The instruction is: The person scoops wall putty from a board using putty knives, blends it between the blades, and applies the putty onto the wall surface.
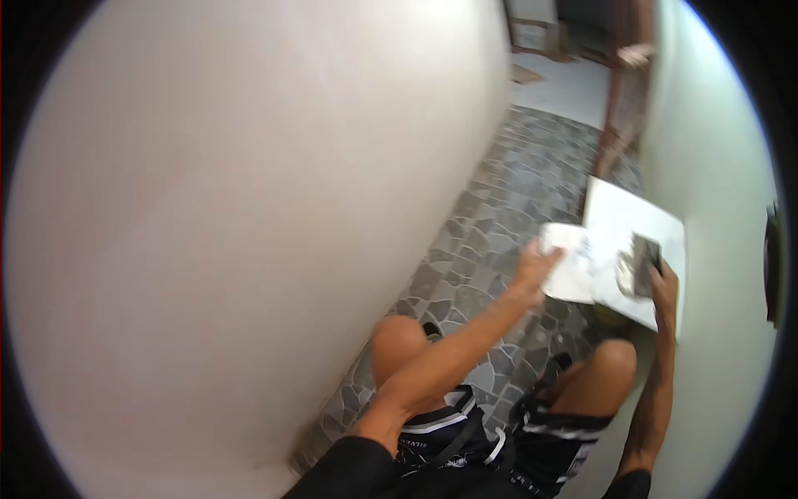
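Note:
My left hand [536,268] grips the left edge of a flat white sheet-like piece [569,270] with rounded corners. Its right edge meets or overlaps a larger white board [628,200] beside the right wall. In my right hand [664,287] is a grey, flat-bladed trowel [642,262], held over the board by its dark handle. Just left of the blade lies a pale lump [625,274] that looks like putty. What supports the board is mostly hidden; a dull yellowish thing [611,316] shows under its near edge.
A plain pale wall [249,208] fills the left side, and a light greenish wall [719,166] rises close on the right. Between them runs a narrow floor of grey stone-pattern tiles [490,224]. Beyond is a doorway with a reddish-brown frame [619,91]. A dark object [771,266] is at the right wall.

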The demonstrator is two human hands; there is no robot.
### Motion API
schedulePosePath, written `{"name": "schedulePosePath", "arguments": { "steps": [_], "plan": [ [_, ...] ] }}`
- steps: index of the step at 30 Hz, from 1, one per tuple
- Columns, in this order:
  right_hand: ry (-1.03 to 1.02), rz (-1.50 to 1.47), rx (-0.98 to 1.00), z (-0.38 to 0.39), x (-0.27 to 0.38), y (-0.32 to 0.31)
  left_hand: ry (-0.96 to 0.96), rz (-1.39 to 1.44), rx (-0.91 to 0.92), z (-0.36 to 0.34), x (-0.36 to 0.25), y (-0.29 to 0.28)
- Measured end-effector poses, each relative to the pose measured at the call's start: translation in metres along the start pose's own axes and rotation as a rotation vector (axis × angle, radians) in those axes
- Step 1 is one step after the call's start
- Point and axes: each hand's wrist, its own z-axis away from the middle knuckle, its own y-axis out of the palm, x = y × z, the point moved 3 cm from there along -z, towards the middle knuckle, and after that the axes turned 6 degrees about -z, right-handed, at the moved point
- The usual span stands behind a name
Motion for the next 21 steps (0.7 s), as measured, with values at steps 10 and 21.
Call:
{"name": "schedulePosePath", "arguments": {
  "steps": [10, 21],
  "plan": [
    [0.377, -0.443, -0.38, 0.039, -0.078, -0.062, -0.089, -0.072, 0.127, -0.006, 0.017, 0.003],
    [0.544, -0.346, -0.488, 0.081, -0.137, -0.115, -0.19, -0.146, 0.119, -0.026, 0.055, 0.06]
  ]
}}
